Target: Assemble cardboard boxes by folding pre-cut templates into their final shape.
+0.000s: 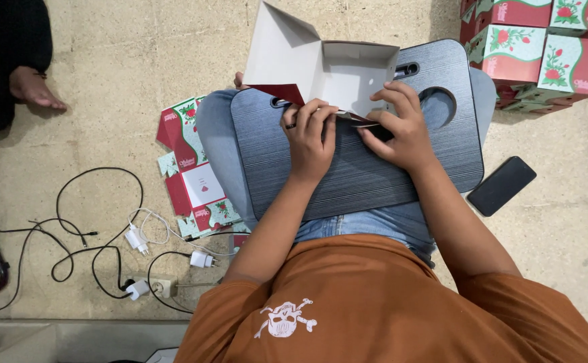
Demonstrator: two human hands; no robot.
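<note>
1. At 10 o'clock, far left: another person's bare foot (35, 89) on the stone floor (119, 67), dark clothing above it.
2. Lower left, 8 o'clock: tangle of black cables (85, 235), white chargers (136, 238) and a power strip (163, 288) on the floor.
3. Left of the knees: stack of flat, unfolded carton blanks (193, 171), red and green with a flower print, lying on the floor and partly under the leg.
4. Centre: grey lap desk (368, 175) across the person's jeans. Half-folded carton (321, 67) sits at its 12 o'clock edge, white inside facing up, one flap raised, red outside showing at the lower left corner.
5. Left hand (309, 138): fingers curled, knuckles up, pressing the carton's near edge down onto the desk; ring on one finger. Carton is at 12 o'clock from this hand, touching the fingertips.
6. Right hand (401, 131): fingers spread, pinching the carton's near-right flap. Carton is at 11 o'clock from it, in contact.
7. Right, 4 o'clock of the desk: black phone (501, 185) on the floor.
8. Top right, 2 o'clock: stack of finished boxes (543, 47), same print.
</note>
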